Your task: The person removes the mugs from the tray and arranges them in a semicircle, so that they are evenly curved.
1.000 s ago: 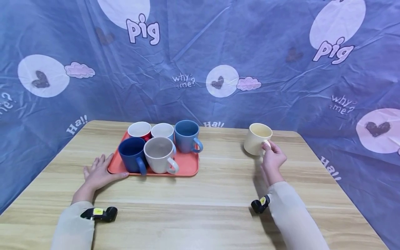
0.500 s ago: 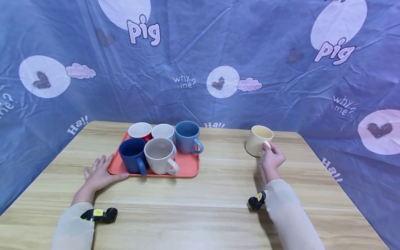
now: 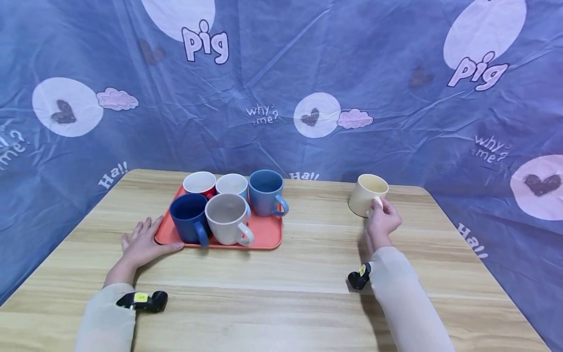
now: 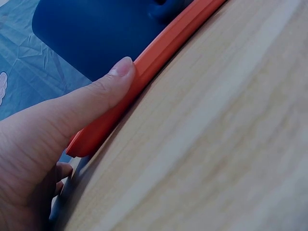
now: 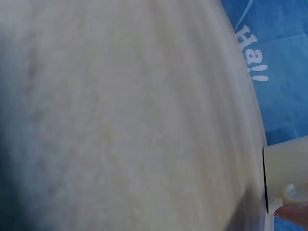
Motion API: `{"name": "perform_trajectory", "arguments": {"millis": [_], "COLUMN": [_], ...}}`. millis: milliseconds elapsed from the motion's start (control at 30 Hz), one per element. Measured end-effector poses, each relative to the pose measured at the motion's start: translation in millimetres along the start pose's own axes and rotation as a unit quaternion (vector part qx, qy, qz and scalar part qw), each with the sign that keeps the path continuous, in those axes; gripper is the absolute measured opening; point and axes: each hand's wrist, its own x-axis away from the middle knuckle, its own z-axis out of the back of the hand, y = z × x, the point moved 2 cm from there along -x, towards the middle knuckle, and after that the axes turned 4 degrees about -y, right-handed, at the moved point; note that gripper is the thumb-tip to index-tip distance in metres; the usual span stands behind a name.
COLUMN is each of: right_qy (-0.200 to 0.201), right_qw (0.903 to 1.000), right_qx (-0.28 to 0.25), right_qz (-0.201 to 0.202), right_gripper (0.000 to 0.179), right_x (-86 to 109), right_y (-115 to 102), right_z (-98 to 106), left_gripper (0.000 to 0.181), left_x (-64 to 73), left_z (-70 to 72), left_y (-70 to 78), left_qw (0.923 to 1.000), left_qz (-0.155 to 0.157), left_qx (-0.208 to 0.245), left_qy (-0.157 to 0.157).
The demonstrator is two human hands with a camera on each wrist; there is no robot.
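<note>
My right hand pinches the handle of a cream mug, which looks upright on the table at the back right. The right wrist view shows the same mug at its lower right edge, with one fingertip at the handle. On the left, my left hand lies with fingers spread around the front left corner of an orange-red tray. Its thumb touches the tray rim in the left wrist view. A dark blue mug and a light grey mug stand at the tray's front.
Behind them on the tray are a red mug with a white inside, a pale blue one and a medium blue mug. Printed blue cloth hangs behind the wooden table.
My right forearm has shifted slightly forward and left, while the cream mug has moved a little to the right, its handle still pinched. The left hand and tray look unmoved.
</note>
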Motion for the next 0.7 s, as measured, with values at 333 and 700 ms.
{"name": "perform_trajectory", "arguments": {"millis": [333, 700], "right_qy": [-0.002, -0.057], "right_qw": [0.9995, 0.99], "right_qx": [0.032, 0.129], "right_qz": [0.007, -0.007], "right_gripper": [0.02, 0.031], "right_x": [-3.6, 0.1], "right_y": [4.2, -1.7], "right_z": [-1.5, 0.0], "left_gripper": [0.108, 0.108], "left_x": [-0.1, 0.1], "left_z": [-0.5, -1.4], "left_y": [1.0, -0.8], "left_qw": [1.0, 1.0], "left_qz": [-0.001, 0.0], "left_qx": [0.0, -0.001], "left_qy": [0.001, 0.003]}}
